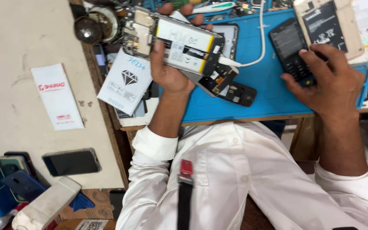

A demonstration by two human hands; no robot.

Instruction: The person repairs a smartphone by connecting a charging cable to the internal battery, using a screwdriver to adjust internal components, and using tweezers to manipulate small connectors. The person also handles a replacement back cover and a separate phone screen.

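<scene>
My left hand (169, 70) grips an opened smartphone (179, 42) above the blue work mat (260, 81). The phone's back is off, showing its white and black battery and circuit board. A white cable (258, 38) plugs into its right end. My right hand (329, 81) rests on the lower end of a small black keypad phone (287, 42) lying on the mat, fingers curled over it. A black phone part (235, 91) lies on the mat just under the held smartphone.
A white packet with a diamond print (124, 81) lies at the mat's left edge. Another opened phone with a black battery (326, 23) sits top right. On the beige counter to the left lie a white sachet (57, 96), a dark smartphone (71, 162) and stacked phone cases (5, 179).
</scene>
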